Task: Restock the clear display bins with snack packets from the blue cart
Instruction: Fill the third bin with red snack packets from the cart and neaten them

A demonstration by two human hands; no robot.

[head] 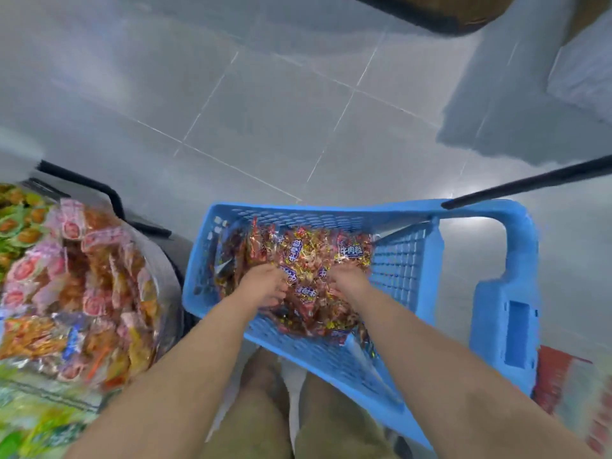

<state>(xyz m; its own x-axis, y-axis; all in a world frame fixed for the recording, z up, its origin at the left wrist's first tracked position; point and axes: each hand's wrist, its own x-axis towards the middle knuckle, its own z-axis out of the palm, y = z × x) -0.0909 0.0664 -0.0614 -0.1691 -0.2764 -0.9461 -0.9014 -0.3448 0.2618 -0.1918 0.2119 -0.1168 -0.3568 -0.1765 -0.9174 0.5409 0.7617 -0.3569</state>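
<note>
- Snack packets (308, 260), red and gold with blue labels, lie in a loose heap that fills the basket of the blue cart (298, 209); this is the stock to be moved, and it sits near the person, right of centre
- Blue cart: lattice-walled plastic, standing on the grey tiled floor (298, 111) directly before the person's legs, so that both arms reach in from the near side without stretching; its black handle (530, 183) runs off to the far right
- Left hand (265, 286): plunged into the left part of the heap, palm down; the grip is clenched, fingers curled under and round a clutch of packets, judged to be a scooping hold that takes many at once
- Right hand (347, 281): set into the heap just right of the left hand, with packets between the two; its fingertips are buried in wrappers, so whether this grip is grasping or released cannot be told
- Two hands placed side by side suggest a double handful is being gathered, which suits small slippery wrappers that a single pinch would shed
- Clear display bins (162, 276): at the left, just beside the cart and apart from it; the nearest one already holds pink-labelled packets (76, 260), with green and orange ones farther left, blurred
- Stage, as judged: loading from the cart is in hand, no packet has yet left the basket, and the carry leftward to a bin remains
</note>
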